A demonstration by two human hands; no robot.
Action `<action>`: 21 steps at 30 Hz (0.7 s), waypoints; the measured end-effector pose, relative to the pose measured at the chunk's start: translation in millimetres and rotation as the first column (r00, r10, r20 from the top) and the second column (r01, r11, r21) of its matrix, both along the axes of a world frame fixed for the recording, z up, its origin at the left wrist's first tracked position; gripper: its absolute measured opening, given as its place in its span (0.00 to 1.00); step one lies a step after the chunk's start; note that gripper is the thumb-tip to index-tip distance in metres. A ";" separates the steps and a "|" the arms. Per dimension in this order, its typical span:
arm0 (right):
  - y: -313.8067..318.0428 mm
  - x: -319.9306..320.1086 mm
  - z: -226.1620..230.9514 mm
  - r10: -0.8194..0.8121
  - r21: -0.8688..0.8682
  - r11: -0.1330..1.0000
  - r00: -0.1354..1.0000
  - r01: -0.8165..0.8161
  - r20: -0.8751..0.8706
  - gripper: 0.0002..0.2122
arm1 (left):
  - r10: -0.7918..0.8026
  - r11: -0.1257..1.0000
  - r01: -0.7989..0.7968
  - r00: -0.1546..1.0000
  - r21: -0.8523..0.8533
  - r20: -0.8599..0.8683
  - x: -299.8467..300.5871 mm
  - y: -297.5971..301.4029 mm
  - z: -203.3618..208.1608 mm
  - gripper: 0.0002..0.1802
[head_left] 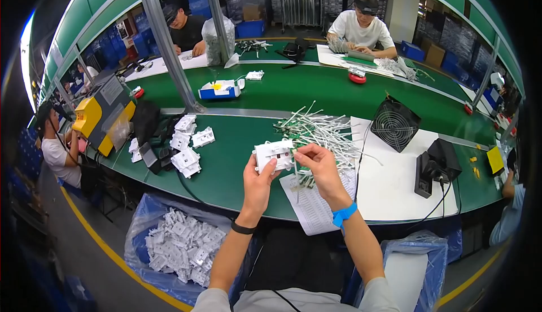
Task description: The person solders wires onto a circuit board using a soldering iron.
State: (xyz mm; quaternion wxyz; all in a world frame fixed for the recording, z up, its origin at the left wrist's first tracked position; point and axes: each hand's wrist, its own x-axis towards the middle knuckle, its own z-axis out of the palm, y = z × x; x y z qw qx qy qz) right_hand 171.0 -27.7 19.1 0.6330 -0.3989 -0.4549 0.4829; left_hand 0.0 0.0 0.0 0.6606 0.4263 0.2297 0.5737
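My left hand (259, 185) grips a white plastic housing (275, 156) above the green bench, its thumb lying on the housing's face. At the housing's right edge, my right hand (319, 168) has thumb and fingers pinched together. What sits in that pinch is too small to make out, though a bit of green shows there. Just behind lies a heap of white cables with small green circuit boards (322, 131). Several more white housings (186, 162) lie in a loose pile to the left. A printed sheet (310, 210) rests under my right hand.
A black fan (395, 124) and black power adapters (437, 165) stand on the right. Below the bench, a lined bin (138, 238) holds many white housings. Beyond runs a green conveyor (282, 89) carrying a blue box (221, 90). A yellow-and-grey machine (104, 114) stands left; co-workers sit around.
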 end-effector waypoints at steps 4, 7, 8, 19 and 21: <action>-2.5 -2.6 1.3 -0.023 0.018 1.000 1.000 0.023 0.009 0.05 | 0.005 1.000 -0.005 1.000 -0.004 -0.006 2.9 -3.0 1.9 0.17; -5.7 -3.9 4.2 -0.031 0.016 0.999 0.999 0.031 -0.012 0.05 | 0.001 1.000 -0.001 1.000 -0.006 0.003 3.2 -4.6 1.7 0.17; -6.9 -4.1 5.1 -0.032 0.010 0.999 0.999 0.032 -0.022 0.05 | 0.003 1.000 -0.003 1.000 -0.005 0.006 3.5 -5.0 1.1 0.17; -23.8 -5.0 12.3 -0.008 0.041 0.999 1.000 0.009 -0.030 0.05 | 0.007 0.999 -0.009 0.998 0.047 0.055 2.8 -13.4 -2.1 0.18; -24.6 -5.7 11.3 -0.012 0.053 0.999 0.999 0.014 -0.033 0.05 | -0.009 0.999 0.006 0.998 0.050 0.055 1.6 -13.8 -2.2 0.18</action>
